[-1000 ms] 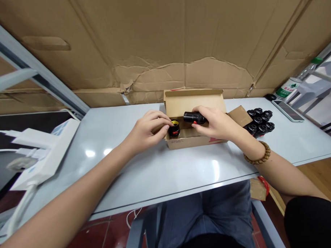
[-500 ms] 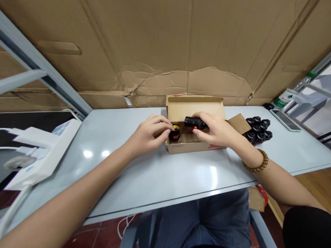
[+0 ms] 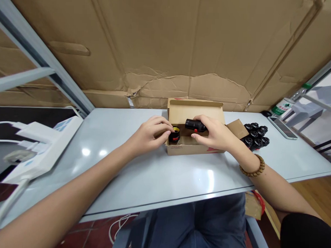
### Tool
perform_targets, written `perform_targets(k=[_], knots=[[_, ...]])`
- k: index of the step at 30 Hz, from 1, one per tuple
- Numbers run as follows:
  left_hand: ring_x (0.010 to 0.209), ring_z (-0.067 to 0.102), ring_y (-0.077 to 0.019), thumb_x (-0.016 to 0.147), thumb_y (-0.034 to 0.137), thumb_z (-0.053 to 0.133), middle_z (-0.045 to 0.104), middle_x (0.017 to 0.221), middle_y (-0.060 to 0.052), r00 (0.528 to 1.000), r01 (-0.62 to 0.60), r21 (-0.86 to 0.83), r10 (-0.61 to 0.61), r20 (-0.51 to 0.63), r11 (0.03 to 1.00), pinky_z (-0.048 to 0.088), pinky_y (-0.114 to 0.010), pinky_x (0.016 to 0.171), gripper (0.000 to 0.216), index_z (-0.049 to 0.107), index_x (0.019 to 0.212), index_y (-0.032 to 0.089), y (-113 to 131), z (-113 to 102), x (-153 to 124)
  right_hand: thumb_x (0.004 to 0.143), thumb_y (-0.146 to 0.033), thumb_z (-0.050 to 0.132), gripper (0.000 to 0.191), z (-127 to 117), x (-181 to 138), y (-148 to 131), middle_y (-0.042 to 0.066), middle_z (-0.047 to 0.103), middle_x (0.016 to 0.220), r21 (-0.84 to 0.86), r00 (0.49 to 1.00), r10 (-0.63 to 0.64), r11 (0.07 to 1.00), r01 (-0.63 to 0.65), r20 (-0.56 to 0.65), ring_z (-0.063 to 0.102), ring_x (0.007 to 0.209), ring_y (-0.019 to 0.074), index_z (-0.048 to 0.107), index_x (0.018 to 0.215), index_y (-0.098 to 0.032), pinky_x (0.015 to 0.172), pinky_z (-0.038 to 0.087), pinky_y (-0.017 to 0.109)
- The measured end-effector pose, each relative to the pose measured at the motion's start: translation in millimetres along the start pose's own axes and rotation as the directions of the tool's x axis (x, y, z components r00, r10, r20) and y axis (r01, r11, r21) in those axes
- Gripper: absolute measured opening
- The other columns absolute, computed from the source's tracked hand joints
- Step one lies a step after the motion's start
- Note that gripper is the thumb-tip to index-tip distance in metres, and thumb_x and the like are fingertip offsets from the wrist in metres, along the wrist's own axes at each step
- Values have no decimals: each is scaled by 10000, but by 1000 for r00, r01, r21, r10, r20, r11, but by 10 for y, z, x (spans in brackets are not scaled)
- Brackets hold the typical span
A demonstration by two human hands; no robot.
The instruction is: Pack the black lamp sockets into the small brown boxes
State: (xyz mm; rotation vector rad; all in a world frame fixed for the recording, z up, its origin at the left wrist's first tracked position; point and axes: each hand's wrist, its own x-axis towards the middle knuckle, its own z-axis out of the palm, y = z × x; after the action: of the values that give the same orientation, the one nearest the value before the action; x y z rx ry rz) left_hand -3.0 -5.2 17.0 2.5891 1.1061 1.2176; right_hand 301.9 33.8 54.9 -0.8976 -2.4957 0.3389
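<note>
An open cardboard box (image 3: 191, 149) sits on the grey table (image 3: 158, 174) in front of me. My left hand (image 3: 148, 136) pinches a black lamp socket with a brass-threaded mouth and a red dot (image 3: 175, 135), held at the box's left end. My right hand (image 3: 216, 133) grips a second black socket with a red button (image 3: 194, 125), lying sideways over the box's middle. A wooden bead bracelet (image 3: 253, 169) circles my right wrist.
A cluster of several black sockets (image 3: 254, 135) stands to the right of the box beside its flap. A phone (image 3: 282, 127) and a bottle (image 3: 282, 105) lie at the far right. White packaging (image 3: 42, 148) lies at the left edge. Cardboard sheets (image 3: 168, 48) back the table.
Both hands and the two sockets stay at the box, barely shifting. The camera has tilted up slightly, so the table sits lower in the view.
</note>
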Motion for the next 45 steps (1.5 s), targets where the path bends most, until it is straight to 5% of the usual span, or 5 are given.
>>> perform_targets(k=[13, 23, 33, 38, 45], knots=[[1079, 759, -271, 1086, 284, 571, 840, 1077, -91, 1000, 4, 14, -4, -7, 1000, 616, -475, 1021, 268, 825, 1020, 230, -21, 40, -11, 1047, -457, 597, 360, -83, 42, -116, 123, 802, 1102, 49, 989, -1, 999, -6, 150, 701, 873, 257, 651, 1288, -196, 772, 497, 372], [1088, 749, -270, 1100, 306, 559, 825, 1084, -90, 1000, 8, 16, -8, 2, 1000, 609, -474, 1021, 280, 822, 1036, 235, -12, 47, -8, 981, -406, 595, 204, -93, 161, -266, 42, 699, 793, -14, 973, 28, 1000, -25, 230, 595, 704, 209, 666, 966, -215, 677, 394, 334], [1094, 739, -275, 1087, 282, 569, 831, 1074, -85, 1000, -12, 7, 12, -17, 1000, 600, -471, 1018, 266, 823, 1024, 235, -25, 76, -15, 991, -552, 711, 308, -91, 402, -160, 69, 830, 929, 85, 870, 42, 992, -96, 491, 714, 740, 239, 767, 963, -251, 651, 531, 364], [1101, 728, -280, 1081, 267, 557, 845, 1090, -85, 1000, -15, 6, 15, -13, 1000, 591, -487, 1037, 287, 831, 1005, 234, -28, 99, -20, 934, -535, 789, 305, 35, 551, -95, 15, 733, 732, 96, 826, 55, 987, -130, 561, 585, 602, 180, 771, 824, -251, 578, 460, 341], [1095, 698, -281, 1066, 234, 592, 864, 1083, -67, 999, -36, -18, 36, -13, 999, 569, -482, 1056, 248, 839, 1055, 229, -30, 109, -28, 913, -622, 781, 444, 173, 530, -181, 31, 775, 894, 198, 826, 89, 951, -236, 557, 597, 736, 179, 825, 1034, -198, 653, 410, 326]])
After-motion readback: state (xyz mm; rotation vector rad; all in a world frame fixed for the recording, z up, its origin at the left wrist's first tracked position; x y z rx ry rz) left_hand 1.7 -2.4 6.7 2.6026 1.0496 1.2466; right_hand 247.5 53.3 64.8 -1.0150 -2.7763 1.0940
